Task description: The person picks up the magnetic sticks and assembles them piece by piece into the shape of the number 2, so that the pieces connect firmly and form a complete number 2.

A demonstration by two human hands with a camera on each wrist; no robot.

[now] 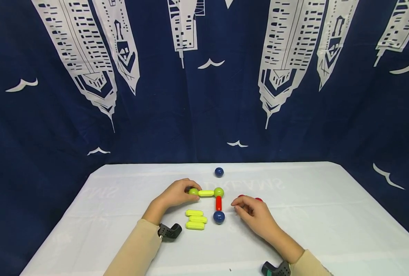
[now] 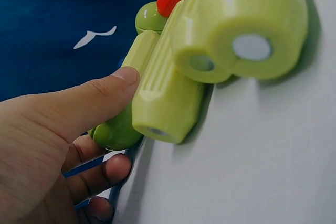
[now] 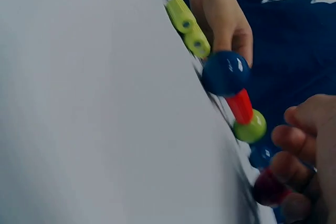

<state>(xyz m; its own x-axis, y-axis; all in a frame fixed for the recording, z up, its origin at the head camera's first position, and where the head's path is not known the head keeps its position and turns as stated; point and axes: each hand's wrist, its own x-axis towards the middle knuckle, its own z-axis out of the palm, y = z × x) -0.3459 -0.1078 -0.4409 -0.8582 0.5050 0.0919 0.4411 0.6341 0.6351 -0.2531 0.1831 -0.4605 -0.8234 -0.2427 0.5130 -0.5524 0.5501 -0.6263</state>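
My left hand (image 1: 179, 193) pinches a green ball (image 1: 193, 191) between thumb and fingers. From that ball a yellow-green ridged rod (image 1: 206, 193) runs to a second green ball (image 1: 219, 192). A red rod (image 1: 218, 203) leads from there toward me, ending at a dark blue ball (image 1: 219, 217), so the joined pieces form a corner. To the right, my right hand (image 1: 256, 215) hovers with loosely bent fingers and nothing visible in its grasp. Just beyond it, red balls (image 1: 258, 199) show partly, mostly hidden by the hand; one red ball (image 3: 269, 187) appears near the fingers in the right wrist view.
Several loose yellow-green rods (image 1: 195, 225) lie side by side, near my left wrist; grey discs show in their ends in the left wrist view. A separate dark blue ball (image 1: 219, 172) sits near the far edge of the white-covered table (image 1: 121, 191). Behind hangs a blue patterned curtain (image 1: 190, 115).
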